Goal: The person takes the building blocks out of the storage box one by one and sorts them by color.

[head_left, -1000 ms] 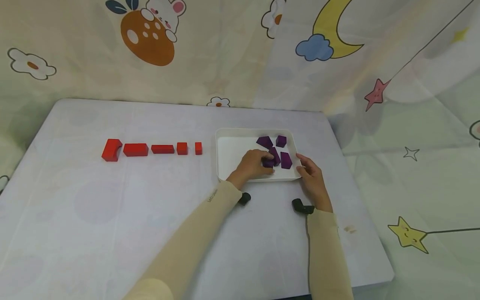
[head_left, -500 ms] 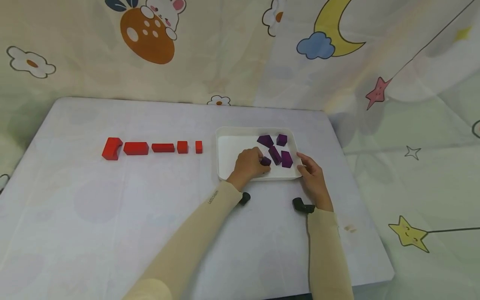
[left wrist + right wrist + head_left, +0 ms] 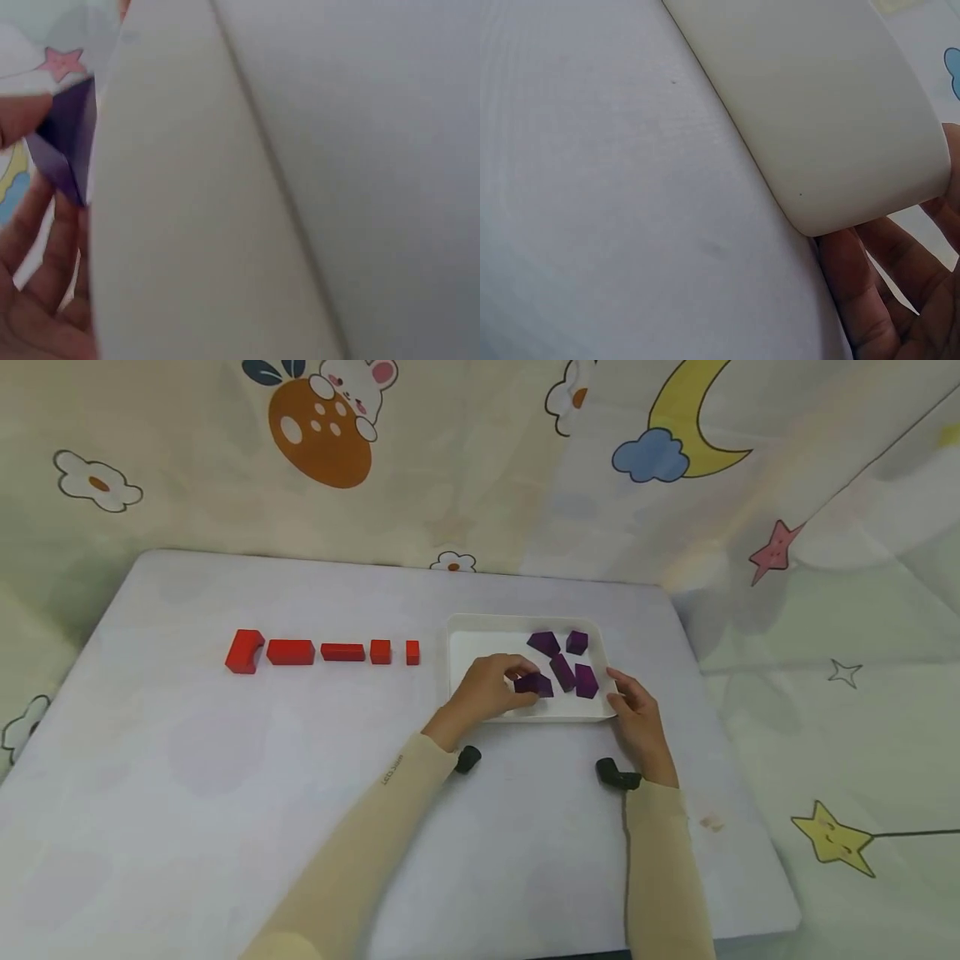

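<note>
In the head view, my left hand [image 3: 489,683] reaches over the white tray [image 3: 480,717] and pinches a purple block [image 3: 535,684] between thumb and fingers. The left wrist view shows that angular purple block [image 3: 66,139] close up, the tray's outer wall hiding part of the hand. My right hand [image 3: 639,718] grips the tray's near right corner, with its fingertips against the end wall, as the right wrist view shows for the tray [image 3: 840,120]. Several other purple blocks lie inside the tray's right half, among them an upright-looking oblong one [image 3: 562,672].
Left of the tray, several red blocks stand in a row, from an arched block [image 3: 244,652] to a small one [image 3: 412,652]. All rest on the white-covered table [image 3: 315,760]. A printed cloth [image 3: 480,468] hangs behind the table.
My left hand has drawn the pinched purple block left, away from the other purple blocks, and turned it. The right hand stays at the tray corner. The head view has shifted slightly.
</note>
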`<state>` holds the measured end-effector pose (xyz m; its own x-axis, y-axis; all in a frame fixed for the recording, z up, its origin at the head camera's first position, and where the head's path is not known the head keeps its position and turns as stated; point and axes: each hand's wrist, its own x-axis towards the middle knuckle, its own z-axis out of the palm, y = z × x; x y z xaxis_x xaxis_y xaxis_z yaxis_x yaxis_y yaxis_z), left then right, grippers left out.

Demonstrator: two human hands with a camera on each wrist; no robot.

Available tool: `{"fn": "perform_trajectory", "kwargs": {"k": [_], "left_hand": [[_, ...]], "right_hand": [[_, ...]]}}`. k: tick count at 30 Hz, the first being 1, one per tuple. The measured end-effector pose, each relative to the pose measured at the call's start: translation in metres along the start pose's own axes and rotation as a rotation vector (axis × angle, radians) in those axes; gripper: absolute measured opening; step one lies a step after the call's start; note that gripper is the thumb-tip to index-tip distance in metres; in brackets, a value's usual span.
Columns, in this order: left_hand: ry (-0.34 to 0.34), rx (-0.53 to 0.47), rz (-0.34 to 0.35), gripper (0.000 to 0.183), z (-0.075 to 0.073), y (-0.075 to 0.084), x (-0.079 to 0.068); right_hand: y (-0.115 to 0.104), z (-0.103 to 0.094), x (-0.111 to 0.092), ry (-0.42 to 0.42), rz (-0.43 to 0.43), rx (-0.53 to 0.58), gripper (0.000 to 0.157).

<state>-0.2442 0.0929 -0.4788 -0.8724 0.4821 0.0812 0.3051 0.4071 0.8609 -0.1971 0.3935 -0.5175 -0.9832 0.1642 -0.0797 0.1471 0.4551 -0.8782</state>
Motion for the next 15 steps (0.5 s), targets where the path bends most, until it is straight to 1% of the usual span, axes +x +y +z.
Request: {"fn": "perform_trajectory", "kwargs": {"k": [2,4,7,10,15], "left_hand": [[-0.026,0.002,0.043,0.034,-0.015,0.0,-0.008],[-0.041,0.014,0.071,0.035,-0.03,-0.002,-0.017],[-0.043,0.031,0.079,0.037,-0.053,-0.007,-0.031],[-0.026,0.045,0.06,0.037,-0.076,-0.014,-0.045],[0.035,0.077,-0.011,0.038,-0.108,-0.031,-0.066]], "right_hand": [[0.0,-0.001,-0.001,0.003,-0.004,-0.001,0.049],[0.0,-0.002,-0.002,0.006,-0.007,0.0,0.049],[-0.001,-0.002,-0.003,0.006,-0.01,0.002,0.049],[-0.002,-0.001,-0.003,0.005,-0.011,0.013,0.049],[-0.002,0.001,0.0,0.002,-0.008,0.027,0.05]]}}
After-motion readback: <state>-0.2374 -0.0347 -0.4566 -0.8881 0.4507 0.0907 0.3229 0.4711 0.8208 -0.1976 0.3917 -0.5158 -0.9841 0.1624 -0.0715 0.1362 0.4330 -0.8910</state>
